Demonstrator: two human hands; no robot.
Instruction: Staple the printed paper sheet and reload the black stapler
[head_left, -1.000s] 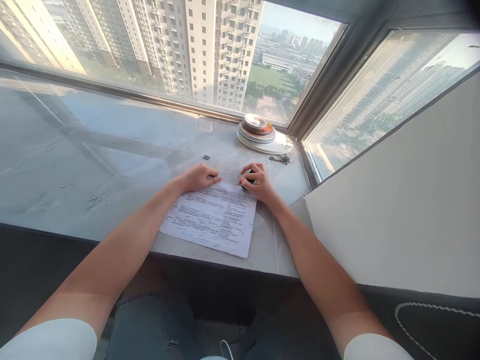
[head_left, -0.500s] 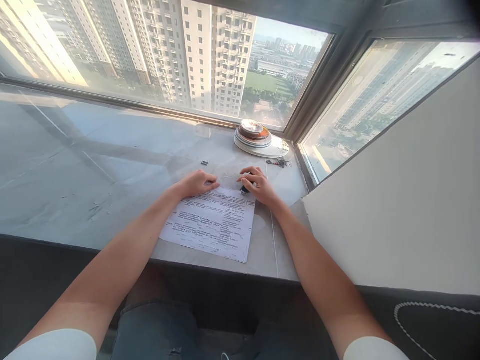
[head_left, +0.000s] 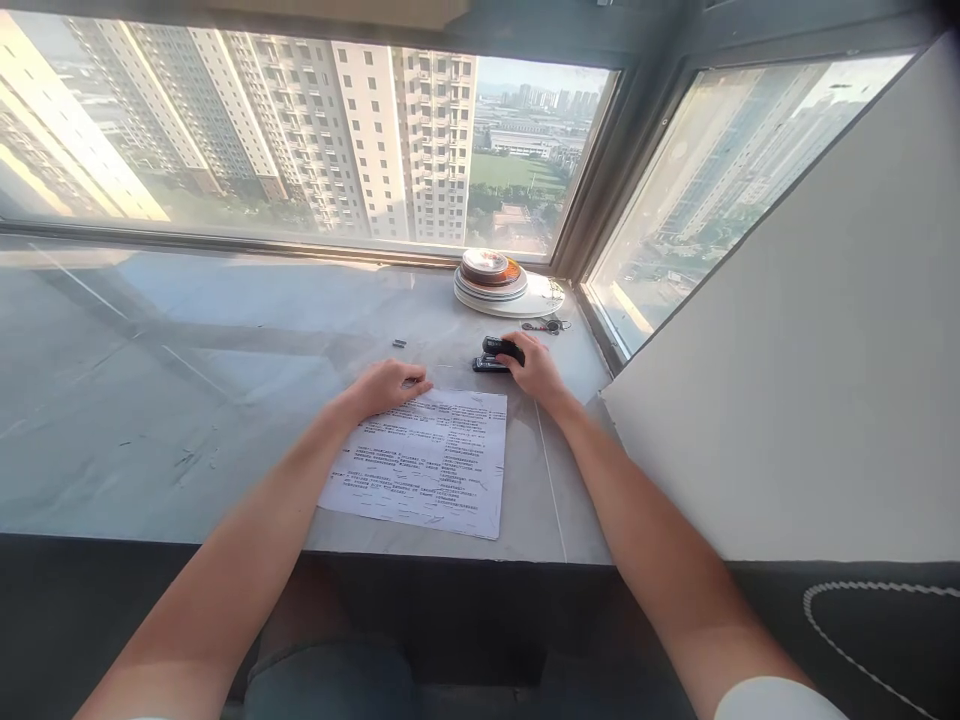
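A printed sheet of paper (head_left: 420, 465) lies flat near the front edge of the sill. My left hand (head_left: 390, 385) rests at its upper left corner, fingers curled and closed on the paper's top edge. My right hand (head_left: 534, 368) grips a black stapler (head_left: 495, 352) from its right side, just beyond the sheet's upper right corner. The stapler's jaw points left, with its top arm and base apart and no paper between them. Two small dark strips (head_left: 400, 343), perhaps staples, lie beyond my left hand.
A stack of plates or discs (head_left: 491, 278) stands in the window corner. Keys on a ring (head_left: 547, 326) lie just in front of it. A white wall (head_left: 795, 350) slants along the right. Small dark marks (head_left: 187, 457) show on the sill (head_left: 90, 400) at left.
My right hand with the stapler has moved off the paper's top corner, away from me, and the stapler has turned to point left. My left hand stays at the paper.
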